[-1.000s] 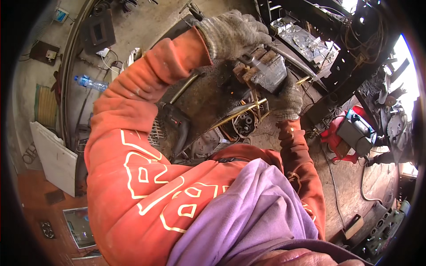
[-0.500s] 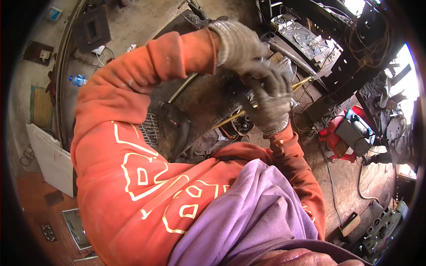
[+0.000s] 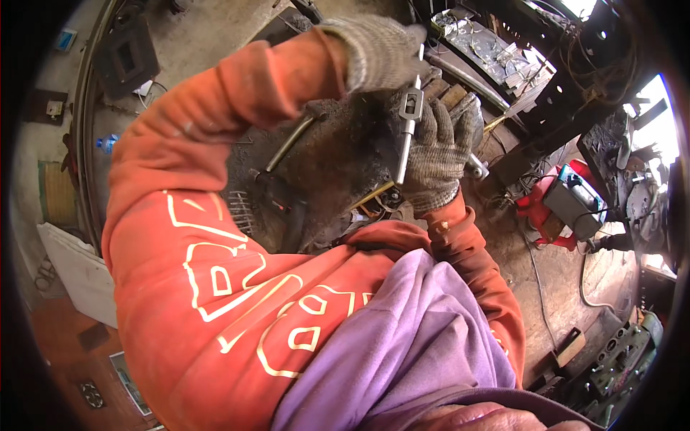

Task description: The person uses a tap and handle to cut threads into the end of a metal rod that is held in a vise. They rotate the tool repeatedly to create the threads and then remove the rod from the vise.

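Over the dark surface [image 3: 327, 169], hands [image 3: 377, 54] [image 3: 435, 159] flank a metal tool [image 3: 410, 125], left farther out.

Your knitted left glove [image 3: 377, 54] and knitted right glove [image 3: 435, 158] look grey. Your long slotted metal bar [image 3: 410, 117] is silver. Your orange cloth sweatshirt [image 3: 165, 262] has pale yellow lines.

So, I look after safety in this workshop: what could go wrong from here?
The slotted metal bar might slip: its upper end is at the left hand and its lower half lies beside the right hand, but I cannot tell how firmly either grips it. The knitted gloves could also snag on the bar if it turns.
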